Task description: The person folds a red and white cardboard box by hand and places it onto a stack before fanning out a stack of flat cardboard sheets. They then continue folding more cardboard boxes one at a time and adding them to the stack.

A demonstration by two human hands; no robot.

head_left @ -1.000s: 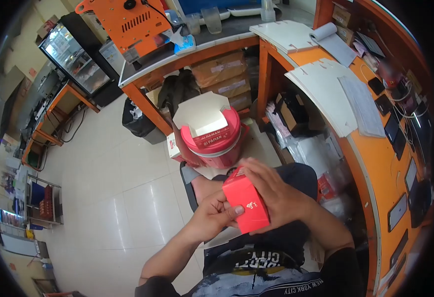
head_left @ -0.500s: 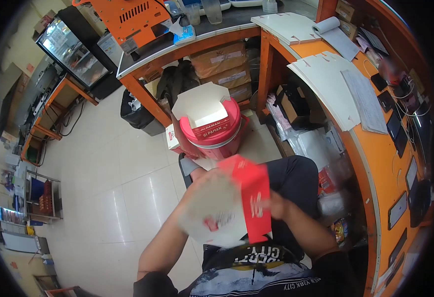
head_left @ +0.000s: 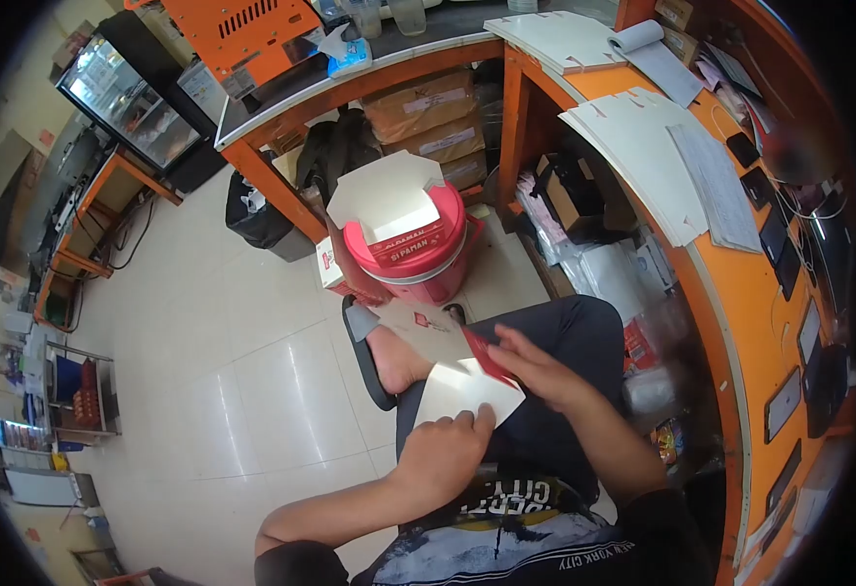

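Over my lap is a partly folded cardboard food box (head_left: 462, 389), its white inside facing up and its printed lid panel (head_left: 418, 327) tilted away from me. My left hand (head_left: 445, 449) is closed on the box's near white flap, fingers curled over it. Against the red side of the box lies my right hand (head_left: 537, 369), with its fingers stretched out and apart. In front of my knees, an open folded box (head_left: 410, 239) marked "SI PAMAN" rests on top of a red round cooler (head_left: 438, 283).
Stacks of flat white cardboard blanks (head_left: 633, 161) lie on the orange counter (head_left: 741, 391) at right, near several phones. A black bin (head_left: 262, 220) stands by the table leg. Plastic-wrapped packs (head_left: 604, 283) fill the space under the counter. A glass-door fridge (head_left: 135, 98) is far left.
The box has turned from showing its printed outside to showing its white inside. My left hand has moved down to the near flap, and my right hand's fingers have spread.
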